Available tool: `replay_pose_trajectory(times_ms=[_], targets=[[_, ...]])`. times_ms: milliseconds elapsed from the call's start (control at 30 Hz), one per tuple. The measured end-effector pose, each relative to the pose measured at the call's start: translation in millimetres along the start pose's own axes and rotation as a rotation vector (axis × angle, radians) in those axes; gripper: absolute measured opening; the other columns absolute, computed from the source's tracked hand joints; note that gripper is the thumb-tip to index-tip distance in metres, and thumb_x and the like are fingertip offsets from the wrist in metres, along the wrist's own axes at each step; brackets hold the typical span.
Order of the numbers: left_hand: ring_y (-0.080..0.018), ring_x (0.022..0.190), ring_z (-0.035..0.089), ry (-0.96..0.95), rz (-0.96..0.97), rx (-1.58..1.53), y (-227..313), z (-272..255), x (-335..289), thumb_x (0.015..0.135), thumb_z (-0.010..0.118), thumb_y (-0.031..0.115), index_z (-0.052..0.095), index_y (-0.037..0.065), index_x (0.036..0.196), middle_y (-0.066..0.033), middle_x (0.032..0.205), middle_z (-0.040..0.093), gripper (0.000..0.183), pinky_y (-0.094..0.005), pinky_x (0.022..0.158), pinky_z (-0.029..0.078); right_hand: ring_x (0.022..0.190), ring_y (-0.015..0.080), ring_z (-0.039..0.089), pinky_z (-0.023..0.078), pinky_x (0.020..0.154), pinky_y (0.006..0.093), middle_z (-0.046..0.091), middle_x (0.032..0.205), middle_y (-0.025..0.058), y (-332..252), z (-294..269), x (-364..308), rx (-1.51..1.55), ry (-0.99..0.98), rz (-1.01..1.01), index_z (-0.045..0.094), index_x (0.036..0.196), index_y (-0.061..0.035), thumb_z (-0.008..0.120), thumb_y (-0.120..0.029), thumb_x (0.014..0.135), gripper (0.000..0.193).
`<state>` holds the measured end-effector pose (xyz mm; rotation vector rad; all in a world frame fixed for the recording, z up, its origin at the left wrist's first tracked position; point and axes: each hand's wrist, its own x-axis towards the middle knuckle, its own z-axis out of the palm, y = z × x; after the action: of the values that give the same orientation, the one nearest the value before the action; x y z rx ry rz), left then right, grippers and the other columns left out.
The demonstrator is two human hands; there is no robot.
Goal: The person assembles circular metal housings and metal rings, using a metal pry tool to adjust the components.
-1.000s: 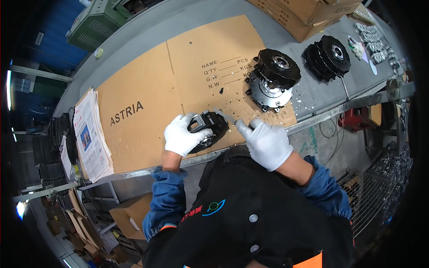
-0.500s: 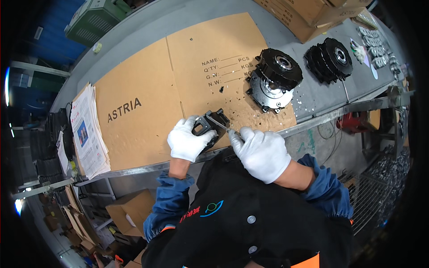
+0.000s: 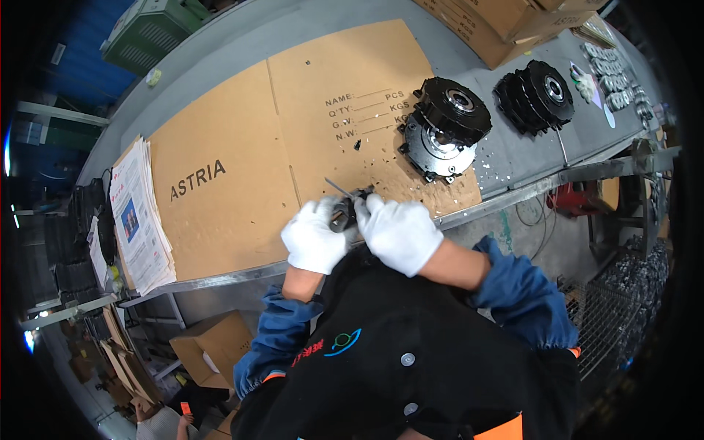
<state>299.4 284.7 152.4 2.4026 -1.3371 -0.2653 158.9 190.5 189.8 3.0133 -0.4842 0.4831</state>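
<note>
My left hand [image 3: 315,238], in a white glove, grips a small black block-like metal part [image 3: 342,218] with openings in it, near the table's front edge. My gloved right hand [image 3: 402,235] is closed on a thin metal rod-shaped tool [image 3: 336,186], which may be a file. The tool lies across the black part, its tip sticking out beyond it to the upper left. My fingers hide much of the part and the tool's rear end. Beneath both hands is a flat cardboard sheet [image 3: 227,125] strewn with dark and pale chips.
Right of my hands, a black ribbed round part [image 3: 444,110] leans on a silver disc-shaped housing [image 3: 429,154]. Another black round assembly [image 3: 535,95] stands farther right. Cartons [image 3: 491,29] sit at the back, small metal parts [image 3: 612,73] at far right, stacked papers [image 3: 139,220] at left.
My right hand has moved left, close to my left hand. The tool has slid farther across the black part, its tip now beyond it. The part has turned and is more covered.
</note>
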Motion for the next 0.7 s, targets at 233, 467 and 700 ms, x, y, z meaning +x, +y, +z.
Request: replay_pose_trajectory(times_ms=[233,467,700], targets=[[-0.0265,0.082,0.066,-0.042,-0.170,-0.020,1,-9,2,0.054,0.083,0.041,0.069,0.009,0.102,-0.0101,0.087,0.066,0.060,-0.0341,0.077,0.053,0.056,0.0209,0.059,0.045,0.043,0.0336,0.053,0.071,0.0077,28,-34,-11,0.154,-0.074,0.144,0.063,0.104,-0.0035,0.055,-0.008,0.074,0.031],[-0.0256,0.082,0.066,-0.008,-0.170,-0.058,-2,-6,0,0.054,0.083,0.038,0.070,0.009,0.102,-0.0101,0.088,0.066,0.058,-0.0336,0.077,0.053,0.053,0.0184,0.058,0.041,0.039,0.0313,0.051,0.068,0.0059,21,-47,-20,0.114,-0.080,0.024,0.063,0.101,-0.0007,0.056,-0.010,0.078,0.026],[-0.0260,0.082,0.066,-0.022,-0.173,-0.027,1,-5,-3,0.054,0.082,0.037,0.069,0.010,0.102,-0.0099,0.087,0.066,0.057,-0.0337,0.077,0.053,0.051,0.0184,0.058,0.042,0.038,0.0316,0.051,0.067,0.0060,15,-41,-20,0.126,-0.106,0.017,0.063,0.100,-0.0009,0.055,-0.010,0.079,0.024]])
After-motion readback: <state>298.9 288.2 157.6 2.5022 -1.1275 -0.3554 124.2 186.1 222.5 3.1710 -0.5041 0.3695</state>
